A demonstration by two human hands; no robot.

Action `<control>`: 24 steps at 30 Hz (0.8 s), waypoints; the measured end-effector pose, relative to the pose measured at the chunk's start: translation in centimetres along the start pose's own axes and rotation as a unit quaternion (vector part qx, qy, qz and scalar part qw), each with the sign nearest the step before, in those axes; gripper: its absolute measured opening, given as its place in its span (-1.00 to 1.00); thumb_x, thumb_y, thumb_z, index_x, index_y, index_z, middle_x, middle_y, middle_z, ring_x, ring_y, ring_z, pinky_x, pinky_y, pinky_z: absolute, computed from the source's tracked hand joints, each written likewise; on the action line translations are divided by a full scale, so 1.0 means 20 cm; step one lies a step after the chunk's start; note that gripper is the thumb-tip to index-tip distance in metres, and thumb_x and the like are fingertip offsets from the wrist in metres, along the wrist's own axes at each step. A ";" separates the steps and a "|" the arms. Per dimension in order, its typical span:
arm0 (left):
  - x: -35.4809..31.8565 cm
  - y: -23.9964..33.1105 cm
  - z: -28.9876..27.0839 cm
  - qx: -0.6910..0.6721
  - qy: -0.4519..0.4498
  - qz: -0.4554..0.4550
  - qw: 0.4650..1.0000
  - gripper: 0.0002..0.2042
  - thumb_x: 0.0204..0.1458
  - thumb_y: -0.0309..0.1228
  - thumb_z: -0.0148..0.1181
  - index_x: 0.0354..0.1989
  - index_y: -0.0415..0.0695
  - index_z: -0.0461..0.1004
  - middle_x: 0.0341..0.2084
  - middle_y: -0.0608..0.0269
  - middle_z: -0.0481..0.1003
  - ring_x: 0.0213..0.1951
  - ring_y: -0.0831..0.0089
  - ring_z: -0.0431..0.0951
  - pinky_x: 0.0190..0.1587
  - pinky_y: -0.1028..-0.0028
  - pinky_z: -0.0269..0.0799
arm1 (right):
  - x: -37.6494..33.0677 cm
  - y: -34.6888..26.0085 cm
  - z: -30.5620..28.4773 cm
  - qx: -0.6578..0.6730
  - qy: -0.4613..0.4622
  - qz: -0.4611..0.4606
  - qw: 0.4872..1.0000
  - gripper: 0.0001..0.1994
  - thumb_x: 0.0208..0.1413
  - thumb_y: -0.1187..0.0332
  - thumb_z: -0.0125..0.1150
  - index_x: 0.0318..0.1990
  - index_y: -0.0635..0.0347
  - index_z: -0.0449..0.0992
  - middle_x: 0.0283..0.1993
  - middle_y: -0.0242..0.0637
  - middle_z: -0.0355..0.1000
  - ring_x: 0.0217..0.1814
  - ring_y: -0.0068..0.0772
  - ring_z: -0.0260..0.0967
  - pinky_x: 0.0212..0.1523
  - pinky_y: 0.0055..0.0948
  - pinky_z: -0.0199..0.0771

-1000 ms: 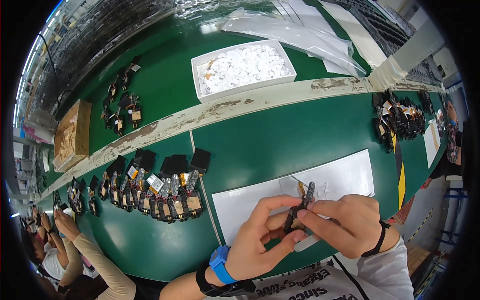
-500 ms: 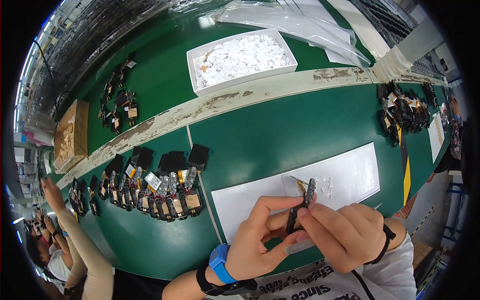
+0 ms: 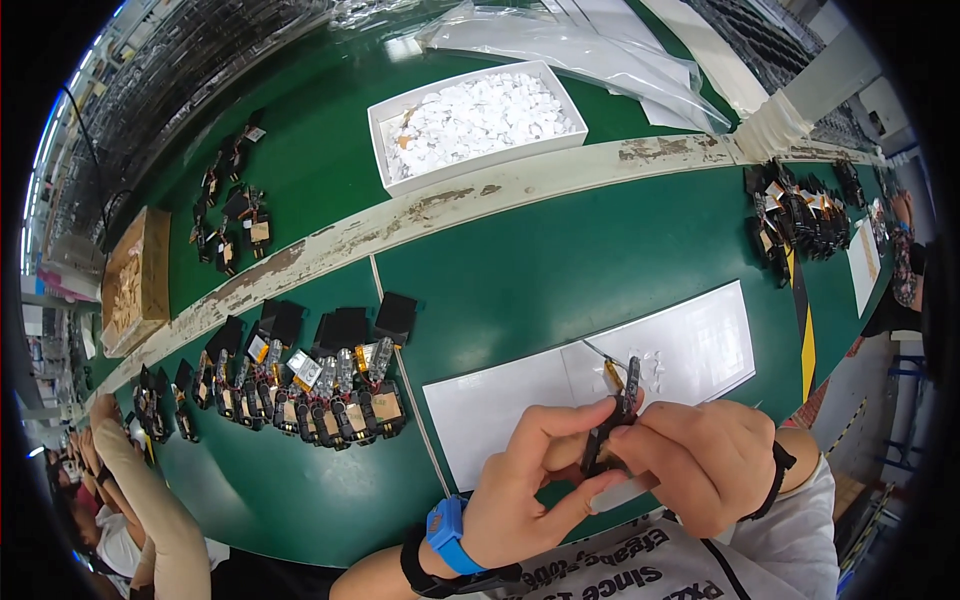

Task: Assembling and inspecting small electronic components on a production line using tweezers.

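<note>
Change since the earlier frame: slight. We find the black component raised a touch higher over the white sheet, and both our hands a shade closer to the near edge; the co-worker's arm far out to the left of the grip has dropped lower. Item held: one narrow black part with a small amber tab at its upper end, standing roughly upright, pinched from both sides. Left hand, blue wristband, thumb and forefinger closed on the part's lower half. Right hand, dark wrist strap, fingertips closed on the same part from the other side; whether it also carries a small tool we cannot tell. Beyond the grip: the sheet, with a few tiny pale bits lying on it. To the grip's left: a row of black assemblies. Far beyond: a white tray of white pieces. Step, as we judge it: fitting or seating a small piece onto the held part. Next move likely calls for a steady left pinch while the right fingertips press or align finely.
</note>
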State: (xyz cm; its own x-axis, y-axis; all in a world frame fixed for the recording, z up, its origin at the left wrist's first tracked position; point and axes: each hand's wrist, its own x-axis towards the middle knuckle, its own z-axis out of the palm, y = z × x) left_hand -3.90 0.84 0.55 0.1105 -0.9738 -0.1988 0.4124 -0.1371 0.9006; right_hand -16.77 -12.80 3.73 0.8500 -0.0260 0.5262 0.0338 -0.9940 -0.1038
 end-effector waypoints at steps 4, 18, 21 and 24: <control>0.00 0.00 0.02 0.006 0.009 0.054 0.998 -0.49 0.04 -0.68 0.09 0.15 -0.23 0.04 -0.18 0.07 0.50 -0.17 0.51 0.50 -0.18 0.54 0.44 | 0.02 -0.02 -0.04 0.004 0.003 -0.010 1.000 -0.74 -0.31 0.42 0.23 -0.39 0.41 0.53 -0.47 -0.22 0.39 -0.66 -0.57 0.26 -0.82 -0.67 0.17; -0.02 0.01 -0.01 -0.076 -0.013 0.061 0.995 -0.49 0.05 -0.68 0.07 0.14 -0.24 0.00 -0.04 -0.01 0.42 -0.26 0.49 0.51 -0.29 0.50 0.52 | 0.06 -0.03 -0.10 -0.039 -0.060 -0.076 0.994 -0.64 -0.33 0.41 0.24 -0.26 0.37 0.57 -0.40 -0.28 0.38 -0.72 -0.74 0.02 -0.77 -0.73 -0.08; -0.01 0.01 -0.03 -0.072 -0.030 0.066 0.995 -0.51 0.06 -0.69 0.06 0.13 -0.25 0.00 0.04 -0.05 0.35 -0.23 0.42 0.52 -0.27 0.47 0.54 | 0.03 -0.04 -0.09 -0.020 -0.074 -0.051 0.996 -0.61 -0.34 0.41 0.23 -0.23 0.37 0.56 -0.36 -0.30 0.37 -0.72 -0.74 0.01 -0.77 -0.73 -0.07; -0.02 0.01 -0.03 -0.068 -0.014 0.070 0.995 -0.52 0.06 -0.69 0.04 0.13 -0.25 0.00 0.08 -0.06 0.32 -0.20 0.38 0.53 -0.23 0.44 0.55 | 0.02 -0.03 -0.07 -0.006 -0.081 -0.044 0.996 -0.57 -0.37 0.42 0.23 -0.20 0.36 0.56 -0.33 -0.32 0.37 -0.72 -0.74 0.01 -0.77 -0.73 -0.05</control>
State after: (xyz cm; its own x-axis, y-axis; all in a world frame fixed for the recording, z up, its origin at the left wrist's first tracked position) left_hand -3.29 1.31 0.62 0.1501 -0.9867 -0.0622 0.5138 0.0241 0.8576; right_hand -17.14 -12.41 5.26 0.9176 0.0775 0.3899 0.1059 -0.9930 -0.0519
